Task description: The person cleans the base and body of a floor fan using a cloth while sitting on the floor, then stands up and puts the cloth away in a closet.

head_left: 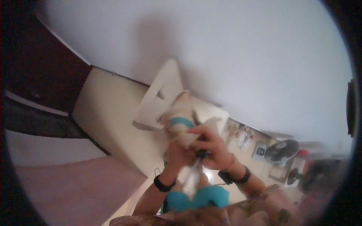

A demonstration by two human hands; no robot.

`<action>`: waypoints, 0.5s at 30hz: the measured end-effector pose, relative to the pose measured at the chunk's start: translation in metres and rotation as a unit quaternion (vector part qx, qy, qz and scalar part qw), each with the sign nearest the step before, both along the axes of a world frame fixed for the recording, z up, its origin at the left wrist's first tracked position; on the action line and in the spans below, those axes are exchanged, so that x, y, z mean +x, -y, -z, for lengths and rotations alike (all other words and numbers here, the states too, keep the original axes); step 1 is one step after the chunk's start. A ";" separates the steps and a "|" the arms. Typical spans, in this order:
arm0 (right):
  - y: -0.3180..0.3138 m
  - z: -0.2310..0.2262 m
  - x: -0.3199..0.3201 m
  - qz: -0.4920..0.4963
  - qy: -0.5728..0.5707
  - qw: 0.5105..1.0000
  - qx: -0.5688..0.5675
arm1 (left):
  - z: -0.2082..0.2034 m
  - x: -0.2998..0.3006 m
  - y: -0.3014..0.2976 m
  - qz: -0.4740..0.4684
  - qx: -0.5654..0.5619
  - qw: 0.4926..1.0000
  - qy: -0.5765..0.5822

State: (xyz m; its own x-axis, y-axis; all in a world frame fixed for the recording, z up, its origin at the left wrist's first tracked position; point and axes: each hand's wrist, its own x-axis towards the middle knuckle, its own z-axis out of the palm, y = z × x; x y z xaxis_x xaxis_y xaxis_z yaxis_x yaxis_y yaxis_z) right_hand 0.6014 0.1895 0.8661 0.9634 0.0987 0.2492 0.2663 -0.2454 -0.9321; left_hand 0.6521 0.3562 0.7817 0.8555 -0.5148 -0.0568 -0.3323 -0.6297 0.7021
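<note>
What looks like a small cream-coloured dog (183, 109) with a teal band (181, 122) round it is on a white plastic chair (167, 81); blur softens its outline. My left hand (179, 153) is closed at its near end, fingers mostly hidden. From the right, my right hand (212, 147) reaches over with bent fingers against the same pale end. Between my hands, by the right fingers, shows a small dark object (203, 153), too blurred to name. It appears to be in the right hand's grip. Both wrists wear dark bands.
A pale wall (256, 56) rises behind the chair. Right of it are white shoes (246, 138), a bathroom-type scale (259, 150) and a black fan (281, 150). To the left, a bed or padded surface with a pinkish cover (75, 184) stands beside the tan floor (113, 113).
</note>
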 end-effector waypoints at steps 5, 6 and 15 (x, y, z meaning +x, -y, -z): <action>-0.002 -0.033 -0.013 0.155 0.111 0.956 -0.222 | -0.062 0.029 -0.005 -0.151 -0.286 0.945 0.045; -0.004 -0.035 -0.012 0.214 0.104 0.924 -0.299 | -0.071 0.038 -0.024 -0.151 -0.295 0.943 0.026; -0.036 -0.086 0.026 0.296 0.224 0.890 -0.267 | -0.191 0.137 -0.066 0.010 -0.153 0.933 0.327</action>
State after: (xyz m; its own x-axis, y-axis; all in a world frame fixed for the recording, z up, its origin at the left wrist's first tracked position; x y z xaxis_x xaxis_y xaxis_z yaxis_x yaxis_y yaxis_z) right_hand 0.6272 0.2256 0.9520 0.7026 -0.1732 0.6902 0.2583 -0.8417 -0.4741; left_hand 0.7890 0.4221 0.9726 0.6463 -0.4371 0.6255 -0.7615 -0.4233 0.4909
